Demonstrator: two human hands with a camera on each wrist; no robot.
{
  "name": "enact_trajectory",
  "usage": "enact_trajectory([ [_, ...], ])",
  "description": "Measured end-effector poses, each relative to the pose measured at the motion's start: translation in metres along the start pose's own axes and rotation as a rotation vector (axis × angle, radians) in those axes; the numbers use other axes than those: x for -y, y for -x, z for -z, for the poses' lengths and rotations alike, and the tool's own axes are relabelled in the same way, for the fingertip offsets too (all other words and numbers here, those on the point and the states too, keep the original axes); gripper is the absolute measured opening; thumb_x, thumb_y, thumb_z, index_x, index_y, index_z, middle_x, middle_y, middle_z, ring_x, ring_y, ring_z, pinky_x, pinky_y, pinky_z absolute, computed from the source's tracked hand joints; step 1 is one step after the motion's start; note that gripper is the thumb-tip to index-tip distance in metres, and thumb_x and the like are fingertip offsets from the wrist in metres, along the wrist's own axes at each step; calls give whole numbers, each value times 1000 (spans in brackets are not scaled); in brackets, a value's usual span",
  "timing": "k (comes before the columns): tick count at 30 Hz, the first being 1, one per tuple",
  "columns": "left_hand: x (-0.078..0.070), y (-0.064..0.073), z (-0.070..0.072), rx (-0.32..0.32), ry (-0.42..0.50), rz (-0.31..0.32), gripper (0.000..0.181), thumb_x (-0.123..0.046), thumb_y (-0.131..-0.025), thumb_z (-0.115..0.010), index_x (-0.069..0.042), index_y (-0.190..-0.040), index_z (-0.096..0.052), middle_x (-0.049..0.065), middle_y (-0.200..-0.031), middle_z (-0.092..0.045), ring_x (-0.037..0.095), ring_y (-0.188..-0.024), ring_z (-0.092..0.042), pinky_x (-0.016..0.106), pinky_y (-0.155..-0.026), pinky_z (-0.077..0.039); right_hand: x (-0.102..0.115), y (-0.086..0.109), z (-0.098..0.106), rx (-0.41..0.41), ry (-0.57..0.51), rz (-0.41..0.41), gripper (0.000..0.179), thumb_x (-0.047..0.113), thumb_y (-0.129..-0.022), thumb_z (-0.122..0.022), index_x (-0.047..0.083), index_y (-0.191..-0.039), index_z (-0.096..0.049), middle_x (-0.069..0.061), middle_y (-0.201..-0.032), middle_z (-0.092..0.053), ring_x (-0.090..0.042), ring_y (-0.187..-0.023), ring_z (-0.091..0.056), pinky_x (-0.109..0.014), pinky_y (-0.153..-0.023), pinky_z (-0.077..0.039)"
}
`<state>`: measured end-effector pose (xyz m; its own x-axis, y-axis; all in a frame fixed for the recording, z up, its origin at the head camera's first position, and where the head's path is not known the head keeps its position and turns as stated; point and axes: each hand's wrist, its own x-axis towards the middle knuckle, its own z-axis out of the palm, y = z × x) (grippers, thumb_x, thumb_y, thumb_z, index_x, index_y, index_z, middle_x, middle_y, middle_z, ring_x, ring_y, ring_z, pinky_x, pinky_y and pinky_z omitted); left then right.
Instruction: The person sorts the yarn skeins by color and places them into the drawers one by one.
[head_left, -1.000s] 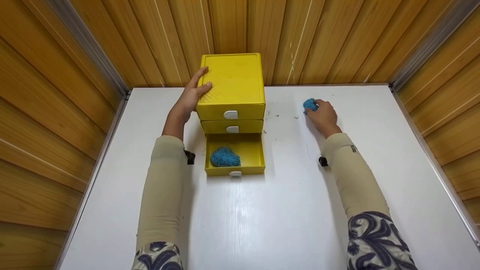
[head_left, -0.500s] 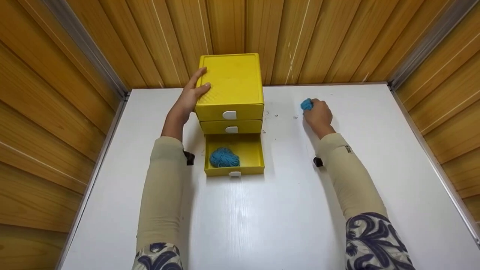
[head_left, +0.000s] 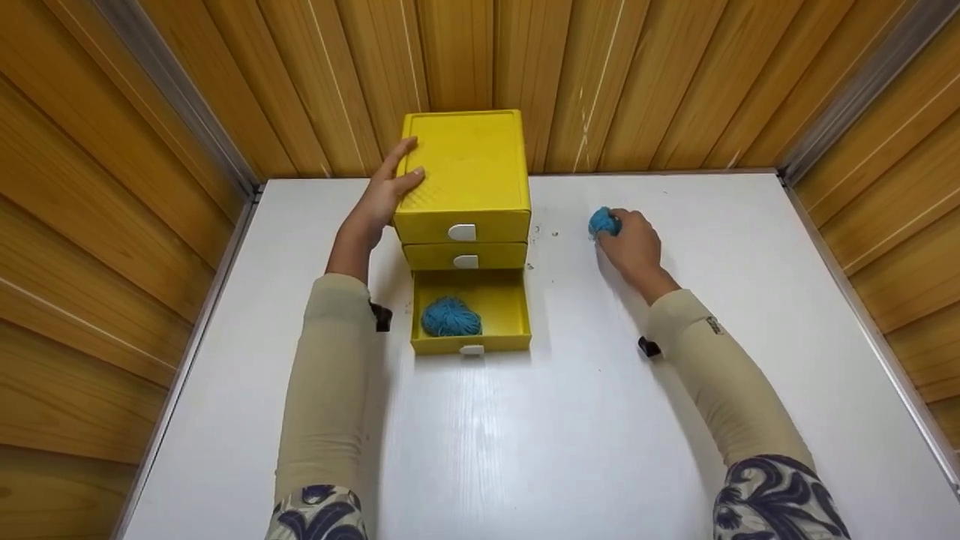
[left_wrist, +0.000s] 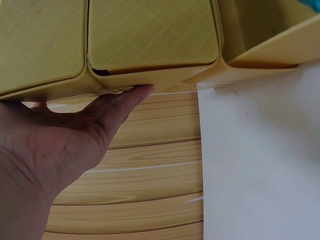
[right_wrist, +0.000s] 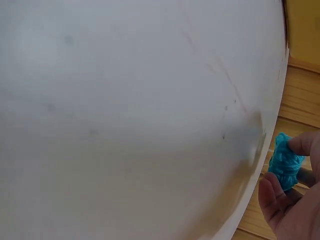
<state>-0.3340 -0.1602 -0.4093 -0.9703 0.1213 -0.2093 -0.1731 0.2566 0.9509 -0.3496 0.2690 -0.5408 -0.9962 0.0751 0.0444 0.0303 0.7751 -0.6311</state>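
Observation:
A yellow three-drawer box stands at the back of the white table. Its bottom drawer is pulled out and holds a blue skein of yarn. My left hand rests on the left side of the box, with thumb and a fingertip over the top edge. In the left wrist view, the fingers of that hand lie extended along the box wall. My right hand, to the right of the box, pinches a smaller blue yarn ball. The right wrist view shows this yarn between thumb and fingers.
Both upper drawers are pushed in, each with a white pull tab. Wood-panelled walls enclose the white table at the back and sides. Small marks dot the surface right of the box.
My right hand has shifted slightly left and toward me with the smaller yarn ball. The left hand, the box and the drawer with its yarn stay as they were.

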Motion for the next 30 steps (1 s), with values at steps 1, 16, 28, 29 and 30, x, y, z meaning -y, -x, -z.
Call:
enact_trajectory([
  [1, 0, 0, 0, 1, 0, 0, 64, -49, -107, -52, -58, -163, -23, -4, -183, -2, 31, -164, -23, 55, -127, -33, 1, 5, 0, -7, 4, 21, 54, 22, -102, -63, -2, -150, -57, -26, -140, -62, -44, -134, -59, -59, -115, -47],
  [16, 4, 1, 1, 2, -3, -32, 66, -47, -107, -53, -54, -165, -23, -1, -183, -3, 35, -164, -23, 58, -124, -36, 23, 87, 3, -75, 10, 330, 43, 20, -98, -74, 4, -138, -70, -18, -114, -70, -33, -97, -69, -47, -84, -56],
  [28, 5, 1, 3, 1, -11, -17, 66, -49, -107, -52, -55, -165, -22, -2, -183, -2, 34, -163, -24, 58, -125, -35, 28, 131, 6, -70, -22, 376, 42, 16, -95, -80, 6, -135, -72, -13, -111, -72, -25, -93, -66, -33, -75, -48],
  [29, 4, 1, 3, 0, -11, -13, 66, -49, -107, -52, -55, -165, -22, -2, -183, -3, 34, -163, -24, 58, -125, -35, 28, 132, 5, -67, -27, 373, 42, 16, -94, -80, 6, -135, -72, -13, -111, -73, -24, -93, -66, -32, -75, -48],
  [30, 4, 1, 3, -1, -9, -11, 66, -49, -107, -52, -56, -165, -22, -1, -183, -3, 34, -162, -26, 57, -124, -37, 28, 132, 5, -64, -30, 372, 42, 15, -94, -80, 6, -135, -72, -13, -111, -73, -24, -93, -66, -31, -74, -47],
])
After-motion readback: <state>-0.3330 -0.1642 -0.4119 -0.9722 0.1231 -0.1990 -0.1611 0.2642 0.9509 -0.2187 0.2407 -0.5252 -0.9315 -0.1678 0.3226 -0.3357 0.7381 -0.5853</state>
